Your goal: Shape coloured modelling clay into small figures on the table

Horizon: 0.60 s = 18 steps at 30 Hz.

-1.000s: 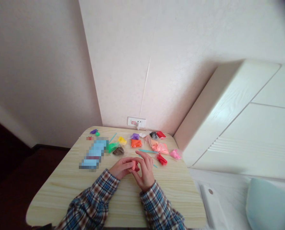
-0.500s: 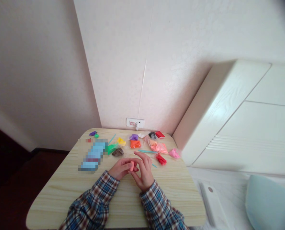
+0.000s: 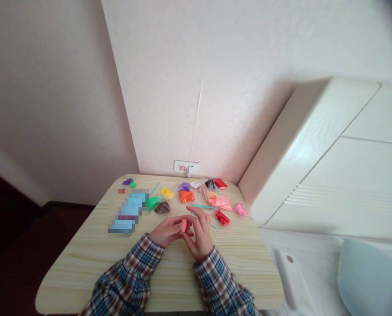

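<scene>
Between my hands, above the middle of the table, is a small coral-pink lump of modelling clay. My left hand is closed on its left side, the thumb lying against it. From the right, my right hand pinches the lump with thumb and a bent finger at its ends, while another finger sticks out above. Just beyond my right hand lie a red clay bag and a teal modelling tool. Part of a thinner teal tool is hidden behind my right hand.
Bags of clay line the table's far part: green, brown, yellow, orange, peach and pink. A blurred blue item lies left. A wall socket with a plug sits behind the table.
The coral-pink clay lump has turned slightly between my fingers and now stands more upright. My hands stay in nearly the same place.
</scene>
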Each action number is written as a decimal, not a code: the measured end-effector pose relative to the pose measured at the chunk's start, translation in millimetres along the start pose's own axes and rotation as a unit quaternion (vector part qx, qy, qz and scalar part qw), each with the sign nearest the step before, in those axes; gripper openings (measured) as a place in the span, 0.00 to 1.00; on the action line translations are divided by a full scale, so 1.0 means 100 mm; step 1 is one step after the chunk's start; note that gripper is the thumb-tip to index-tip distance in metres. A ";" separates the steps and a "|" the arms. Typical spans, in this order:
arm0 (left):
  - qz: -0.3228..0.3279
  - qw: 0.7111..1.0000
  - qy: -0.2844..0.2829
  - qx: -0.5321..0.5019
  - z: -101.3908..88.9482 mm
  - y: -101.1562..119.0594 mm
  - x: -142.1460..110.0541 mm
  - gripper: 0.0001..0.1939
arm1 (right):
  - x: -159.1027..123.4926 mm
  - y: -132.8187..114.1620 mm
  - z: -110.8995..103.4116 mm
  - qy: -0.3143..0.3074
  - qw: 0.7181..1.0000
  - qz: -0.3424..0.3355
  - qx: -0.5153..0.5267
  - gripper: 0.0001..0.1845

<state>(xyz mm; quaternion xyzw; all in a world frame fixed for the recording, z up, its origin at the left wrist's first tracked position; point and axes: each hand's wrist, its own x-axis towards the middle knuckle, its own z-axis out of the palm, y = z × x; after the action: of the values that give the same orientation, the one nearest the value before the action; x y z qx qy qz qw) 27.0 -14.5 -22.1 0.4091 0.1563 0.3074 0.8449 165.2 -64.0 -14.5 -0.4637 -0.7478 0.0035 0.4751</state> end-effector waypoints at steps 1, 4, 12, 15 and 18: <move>0.000 1.000 0.006 0.003 0.00 0.00 0.00 0.13 | 0.00 0.00 0.00 -0.002 1.000 0.001 -0.002 0.14; -0.003 1.000 0.003 0.008 -0.01 0.01 -0.01 0.11 | 0.00 -0.01 0.00 -0.005 1.000 0.001 -0.006 0.13; -0.009 1.000 -0.006 0.015 -0.03 0.00 -0.02 0.19 | 0.01 -0.02 -0.03 0.000 1.000 -0.014 0.001 0.14; -0.006 1.000 -0.004 0.013 -0.07 -0.03 0.00 0.20 | 0.01 -0.02 -0.04 -0.001 1.000 -0.017 0.002 0.15; -0.008 1.000 -0.007 0.003 -0.08 -0.04 0.00 0.21 | 0.01 -0.03 -0.05 -0.001 1.000 -0.011 0.003 0.15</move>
<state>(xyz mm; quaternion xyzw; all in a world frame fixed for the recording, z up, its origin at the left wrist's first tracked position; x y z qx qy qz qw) 24.5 -11.0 -30.3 0.4130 0.1543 0.2971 0.8470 166.3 -66.5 -9.7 -0.4542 -0.7531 0.0007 0.4759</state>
